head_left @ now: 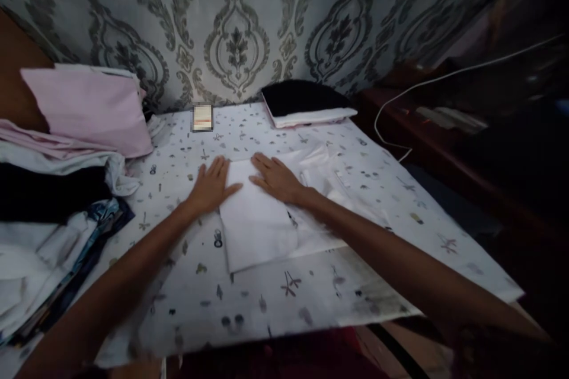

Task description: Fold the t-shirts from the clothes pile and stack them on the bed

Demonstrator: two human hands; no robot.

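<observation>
A white garment (pixel 258 225), partly folded, lies on the patterned white cloth of the table (pixel 267 302). Its left part forms a flat panel, while the right part spreads out in loose wrinkles. My left hand (pixel 211 186) rests at the panel's upper left edge, palm down, with the thumb stretched onto the fabric. Flat on the upper part of the garment is my right hand (pixel 278 179), its fingers extended toward the left hand. Neither hand grips anything.
Piled clothes (pixel 93 109) in pink, white and black stand at the left. A small card-like object (pixel 203 117) lies near the wall. Folded black and white fabric (pixel 306 100) sits at the back right. A white cable (pixel 427 80) hangs beyond the right edge.
</observation>
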